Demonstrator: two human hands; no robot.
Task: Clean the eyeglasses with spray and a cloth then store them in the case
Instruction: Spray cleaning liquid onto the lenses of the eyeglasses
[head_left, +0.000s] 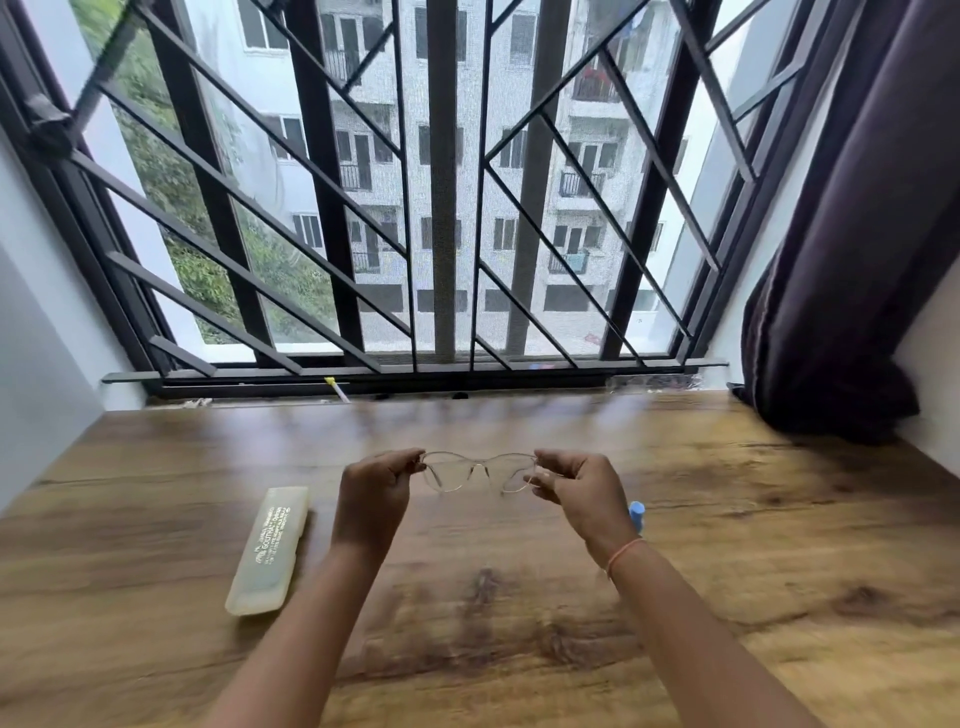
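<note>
Clear-framed eyeglasses (478, 470) are held up above the wooden table (753, 545), lenses facing away from me. My left hand (376, 491) pinches the frame's left end. My right hand (584, 491) pinches the right end. A pale translucent glasses case (270, 548), closed, lies on the table to the left of my left forearm. A blue-topped object (637, 514), possibly the spray bottle, shows just behind my right wrist, mostly hidden. No cloth is visible.
A barred window (441, 208) with a dark sill runs along the table's far edge. A dark curtain (857, 260) hangs at the right, bunched on the table's back right corner. White walls close in both sides.
</note>
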